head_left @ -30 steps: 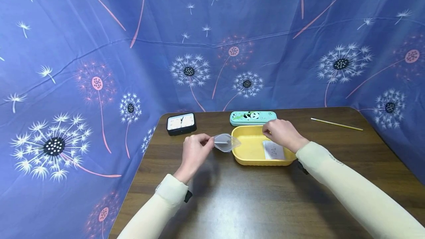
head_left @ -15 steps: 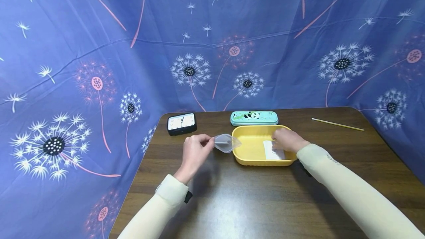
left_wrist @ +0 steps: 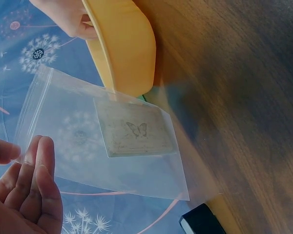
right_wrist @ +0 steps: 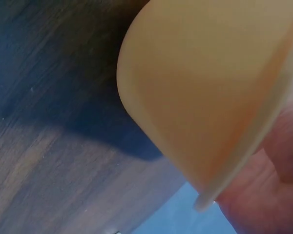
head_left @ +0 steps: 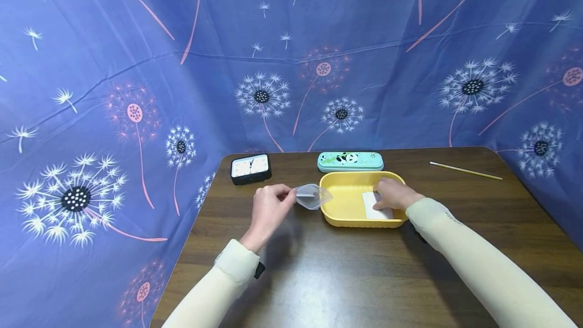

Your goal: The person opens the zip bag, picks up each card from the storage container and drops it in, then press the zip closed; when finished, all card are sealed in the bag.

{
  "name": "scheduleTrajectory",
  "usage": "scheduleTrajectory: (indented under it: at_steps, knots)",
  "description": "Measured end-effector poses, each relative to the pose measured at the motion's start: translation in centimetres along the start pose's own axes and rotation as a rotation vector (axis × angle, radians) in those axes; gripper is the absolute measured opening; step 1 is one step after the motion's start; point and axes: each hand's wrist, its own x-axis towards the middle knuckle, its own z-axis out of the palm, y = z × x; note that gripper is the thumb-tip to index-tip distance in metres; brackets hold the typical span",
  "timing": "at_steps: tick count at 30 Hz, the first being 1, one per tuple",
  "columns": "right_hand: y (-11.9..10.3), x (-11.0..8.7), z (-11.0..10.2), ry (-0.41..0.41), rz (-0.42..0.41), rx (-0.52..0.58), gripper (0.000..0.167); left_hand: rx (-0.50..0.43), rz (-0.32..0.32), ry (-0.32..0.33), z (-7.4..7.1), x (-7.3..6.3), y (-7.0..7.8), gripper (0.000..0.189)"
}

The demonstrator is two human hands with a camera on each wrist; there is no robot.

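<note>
1. Currently, clear zip bag (left_wrist: 78,146) is pinched near its zip by the left hand's (head_left: 271,211) thumb and fingers, held up at the left end of the yellow tray (head_left: 339,207)
2. Butterfly-print card (left_wrist: 136,129) is seen inside the bag
3. Right hand (head_left: 395,194) is placed inside the tray, over white sheet (head_left: 370,201); whether the sheet is gripped can't be told
4. Panda case (head_left: 350,161) is set behind the tray, clock (head_left: 250,167) farther left, thin stick (head_left: 466,170) right
</note>
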Motion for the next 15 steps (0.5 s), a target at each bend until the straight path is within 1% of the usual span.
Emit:
scheduleTrajectory:
  at_steps: [8, 15]
  knots:
    - [0.16, 0.27, 0.24, 0.012, 0.025, 0.001, 0.048, -0.006, 0.003, 0.0, -0.06, 0.06, 0.1, 0.015]
    - [-0.18, 0.33, 0.12, 0.057, 0.039, -0.067, 0.042, -0.011, 0.0, -0.001, -0.09, 0.02, -0.01, 0.015]
